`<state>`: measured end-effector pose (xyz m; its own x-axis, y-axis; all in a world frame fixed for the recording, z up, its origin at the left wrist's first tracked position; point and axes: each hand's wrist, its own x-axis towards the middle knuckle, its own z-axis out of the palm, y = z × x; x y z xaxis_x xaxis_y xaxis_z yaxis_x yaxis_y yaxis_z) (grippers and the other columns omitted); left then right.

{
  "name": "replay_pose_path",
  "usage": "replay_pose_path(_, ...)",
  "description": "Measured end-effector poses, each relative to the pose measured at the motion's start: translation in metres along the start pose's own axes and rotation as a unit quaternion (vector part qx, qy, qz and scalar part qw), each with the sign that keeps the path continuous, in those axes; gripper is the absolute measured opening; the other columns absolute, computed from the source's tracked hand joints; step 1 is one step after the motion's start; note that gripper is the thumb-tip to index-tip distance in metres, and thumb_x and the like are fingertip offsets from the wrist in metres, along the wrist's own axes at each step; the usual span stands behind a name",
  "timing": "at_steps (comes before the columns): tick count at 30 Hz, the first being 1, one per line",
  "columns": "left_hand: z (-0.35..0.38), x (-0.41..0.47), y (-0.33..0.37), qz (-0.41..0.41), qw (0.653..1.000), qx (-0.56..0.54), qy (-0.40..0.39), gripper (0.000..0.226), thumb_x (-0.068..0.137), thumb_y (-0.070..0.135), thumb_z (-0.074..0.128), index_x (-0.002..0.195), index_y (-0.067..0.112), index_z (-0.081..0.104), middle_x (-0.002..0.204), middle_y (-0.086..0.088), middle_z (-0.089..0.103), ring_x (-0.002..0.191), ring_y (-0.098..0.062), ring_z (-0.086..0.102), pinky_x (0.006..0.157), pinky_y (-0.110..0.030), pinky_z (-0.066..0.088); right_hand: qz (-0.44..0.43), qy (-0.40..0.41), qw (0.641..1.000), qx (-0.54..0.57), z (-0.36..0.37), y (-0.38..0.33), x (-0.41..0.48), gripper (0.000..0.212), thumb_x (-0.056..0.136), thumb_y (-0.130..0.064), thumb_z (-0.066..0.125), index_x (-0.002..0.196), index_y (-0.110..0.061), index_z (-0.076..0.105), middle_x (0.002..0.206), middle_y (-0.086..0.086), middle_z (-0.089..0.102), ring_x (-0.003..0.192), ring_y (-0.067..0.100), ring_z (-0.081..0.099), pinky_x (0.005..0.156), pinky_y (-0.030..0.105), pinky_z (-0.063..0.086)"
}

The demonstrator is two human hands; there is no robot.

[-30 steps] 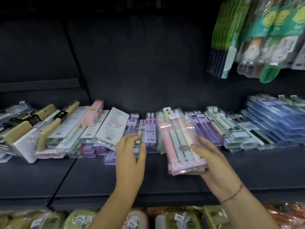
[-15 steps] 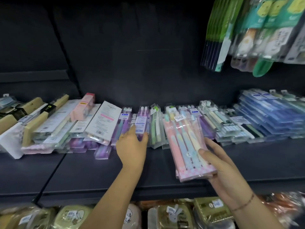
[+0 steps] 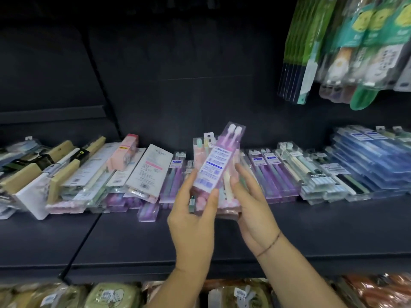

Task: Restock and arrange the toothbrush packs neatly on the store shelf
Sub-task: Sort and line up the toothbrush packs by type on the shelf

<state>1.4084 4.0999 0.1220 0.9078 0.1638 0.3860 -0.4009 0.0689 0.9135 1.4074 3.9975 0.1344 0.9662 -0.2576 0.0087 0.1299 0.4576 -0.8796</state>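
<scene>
The left hand (image 3: pixel 191 218) pinches a purple 2-brush pack (image 3: pixel 216 165) between thumb and fingers above the shelf (image 3: pixel 311 230); the right hand (image 3: pixel 253 210) curls its fingers round a pastel pack (image 3: pixel 225 196) just behind.

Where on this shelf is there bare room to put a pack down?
The dark front strip of the shelf is bare: in front of the purple packs and blue packs, and left of the seam, before the leaning pile. The back row is crowded end to end, packs overlapping.
</scene>
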Motion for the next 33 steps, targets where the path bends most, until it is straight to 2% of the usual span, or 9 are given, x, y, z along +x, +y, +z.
replay_pose_path(7, 0.0, 0.004, -0.006, -0.01, 0.997, 0.044, -0.066, 0.049, 0.074, 0.044, 0.071, 0.122, 0.037, 0.062, 0.14, 0.007, 0.05, 0.134, -0.004, 0.043, 0.088, -0.004, 0.043, 0.014, -0.01, 1.0, 0.013, 0.004, -0.001, 0.005, 0.045, 0.083, -0.039, 0.061, 0.123, -0.018, 0.06, 0.112, 0.009, 0.072, 0.1, 0.025, 0.069, 0.072, 0.031, 0.056)
replay_pose_path(12, -0.005, 0.012, -0.008, -0.035, 0.998, -0.006, -0.059, 0.052, 0.081, 0.053, 0.067, 0.128, 0.034, 0.057, 0.137, 0.007, 0.053, 0.128, -0.006, 0.05, 0.097, -0.02, 0.047, 0.024, 0.005, 1.0, -0.007, -0.002, -0.007, 0.013, 0.027, 0.091, -0.017, 0.061, 0.119, -0.019, 0.061, 0.109, 0.007, 0.072, 0.097, 0.025, 0.07, 0.082, 0.043, 0.055)
replay_pose_path(16, -0.006, 0.024, 0.001, -0.286, 0.935, -0.18, -0.103, 0.061, 0.079, 0.038, 0.072, 0.134, 0.021, 0.054, 0.125, -0.003, 0.067, 0.113, -0.02, 0.065, 0.095, -0.039, 0.051, 0.056, -0.02, 0.997, -0.044, -0.002, -0.011, 0.012, 0.022, 0.094, -0.015, 0.058, 0.114, -0.017, 0.065, 0.107, 0.01, 0.073, 0.097, 0.027, 0.07, 0.082, 0.042, 0.056)
replay_pose_path(19, -0.009, 0.026, 0.0, -0.352, 0.905, -0.201, -0.129, 0.048, 0.078, 0.022, 0.067, 0.124, 0.009, 0.064, 0.113, -0.013, 0.072, 0.105, -0.028, 0.069, 0.09, -0.042, 0.052, 0.074, -0.032, 0.992, -0.098, 0.0, -0.016, 0.006, 0.017, 0.095, -0.019, 0.057, 0.106, -0.015, 0.069, 0.093, 0.005, 0.076, 0.084, 0.019, 0.072, 0.064, 0.028, 0.055)
replay_pose_path(22, -0.012, 0.03, -0.006, -0.364, 0.911, -0.18, -0.069, 0.05, 0.068, 0.011, 0.071, 0.117, 0.008, 0.065, 0.106, -0.013, 0.074, 0.099, -0.03, 0.071, 0.09, -0.043, 0.054, 0.005, 0.069, 0.986, -0.15, -0.015, -0.03, 0.015, 0.015, 0.095, -0.011, 0.056, 0.089, -0.011, 0.069, 0.08, 0.006, 0.074, 0.075, 0.017, 0.068, 0.065, 0.025, 0.052)
replay_pose_path(24, -0.017, 0.037, -0.007, -0.357, 0.918, -0.171, -0.039, 0.045, 0.07, 0.007, 0.07, 0.114, 0.008, 0.065, 0.103, -0.012, 0.075, 0.096, -0.028, 0.071, 0.092, -0.044, 0.054, -0.063, 0.132, 0.971, -0.189, -0.035, -0.046, 0.024, 0.013, 0.097, -0.01, 0.054, 0.097, -0.008, 0.067, 0.091, 0.016, 0.071, 0.081, 0.022, 0.066, 0.075, 0.033, 0.052)
replay_pose_path(26, -0.021, 0.043, -0.008, -0.35, 0.921, -0.171, -0.021, 0.036, 0.081, 0.004, 0.067, 0.116, 0.008, 0.064, 0.106, -0.012, 0.074, 0.101, -0.029, 0.07, 0.097, -0.047, 0.051, -0.111, 0.165, 0.922, -0.332, -0.056, -0.058, 0.032, 0.026, 0.099, -0.021, 0.053, 0.124, -0.02, 0.06, 0.107, 0.005, 0.067, 0.089, 0.022, 0.065, 0.083, 0.037, 0.051)
replay_pose_path(29, -0.024, 0.046, -0.01, -0.349, 0.922, -0.17, -0.004, 0.035, 0.085, 0.004, 0.066, 0.119, 0.008, 0.064, 0.109, -0.011, 0.073, 0.104, -0.028, 0.068, 0.099, -0.048, 0.05, -0.103, 0.199, 0.726, -0.65, -0.077, -0.06, 0.04, 0.047, 0.1, -0.033, 0.049, 0.145, -0.027, 0.04, 0.124, 0.009, 0.047, 0.089, 0.027, 0.054, 0.077, 0.034, 0.046)
replay_pose_path(33, -0.021, 0.043, -0.011, -0.354, 0.921, -0.161, -0.009, 0.033, 0.084, 0.005, 0.067, 0.117, 0.008, 0.064, 0.107, -0.009, 0.074, 0.1, -0.027, 0.07, 0.093, -0.046, 0.053, -0.031, 0.16, 0.602, -0.782, -0.08, -0.035, 0.047, 0.05, 0.101, -0.033, 0.044, 0.148, -0.021, 0.034, 0.137, 0.014, 0.037, 0.123, 0.034, 0.042, 0.103, 0.042, 0.036)
